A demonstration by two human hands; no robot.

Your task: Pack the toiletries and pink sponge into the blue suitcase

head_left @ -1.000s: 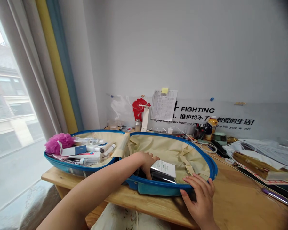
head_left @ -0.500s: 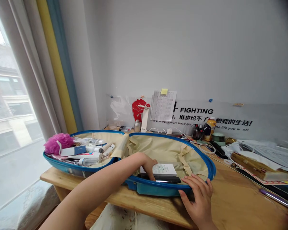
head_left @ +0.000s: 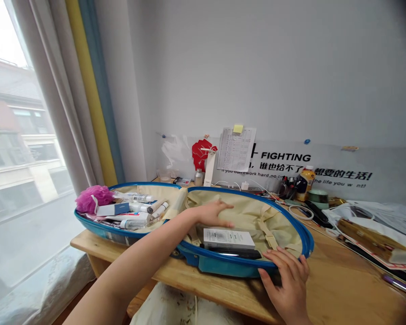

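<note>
An open blue suitcase (head_left: 223, 267) with a cream lining lies spread on the wooden table. Over its right half, my left hand (head_left: 216, 213) hovers with fingers spread and nothing in them. Just below that hand, a white box (head_left: 228, 238) with printed text lies inside along the near wall. A black, long object (head_left: 237, 253) sits in front of the box, partly hidden by the rim. At the near right corner, my right hand (head_left: 287, 280) holds the suitcase rim, fingers over the edge and thumb outside.
The suitcase's left half holds a pink bath puff (head_left: 94, 198), a blue-and-white box (head_left: 113, 209) and several tubes and bottles. Papers and a brown pouch (head_left: 367, 237) lie at the right. Against the wall stand a drink bottle (head_left: 305, 183) and a white lamp (head_left: 209, 168).
My left hand has let go of the white box and lifted up and away from it, fingers now spread. My right hand stays at the rim. The view has shifted slightly.
</note>
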